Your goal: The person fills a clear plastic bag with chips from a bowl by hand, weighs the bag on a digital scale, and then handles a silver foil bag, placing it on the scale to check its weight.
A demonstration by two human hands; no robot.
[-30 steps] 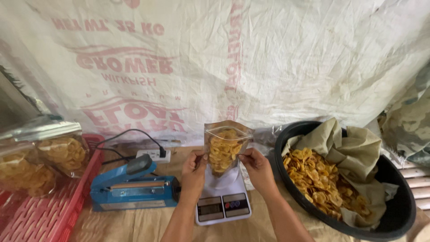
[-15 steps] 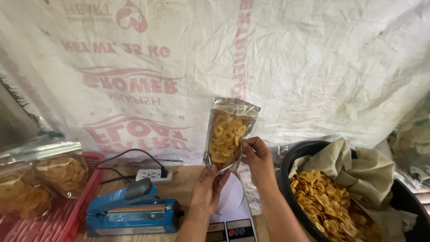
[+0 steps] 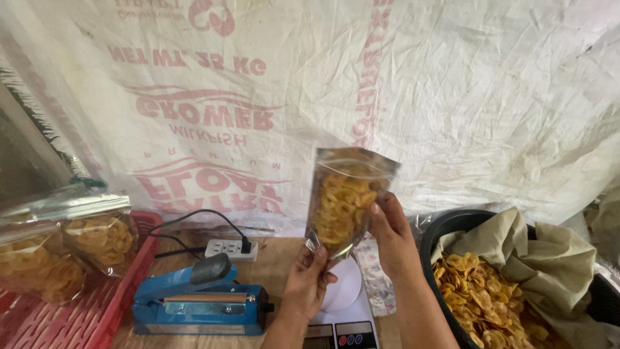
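I hold a clear pouch (image 3: 342, 197) filled with yellow chips up in front of the white woven sheet. My left hand (image 3: 309, 279) pinches its bottom left corner. My right hand (image 3: 391, 236) grips its right side. The pouch hangs well above a small digital scale (image 3: 341, 310) with a white round platter, which lies partly hidden behind my hands.
A blue heat sealer (image 3: 200, 302) lies left of the scale, with a white power strip (image 3: 227, 248) and black cable behind it. A red crate (image 3: 97, 310) at left holds filled chip bags (image 3: 64, 249). A black tub (image 3: 452, 226) at right holds loose chips (image 3: 481, 300) on brown paper.
Both hands lifted the pouch off the scale and raised it toward eye level. The left hand shifted to the bottom corner. The view tilted upward.
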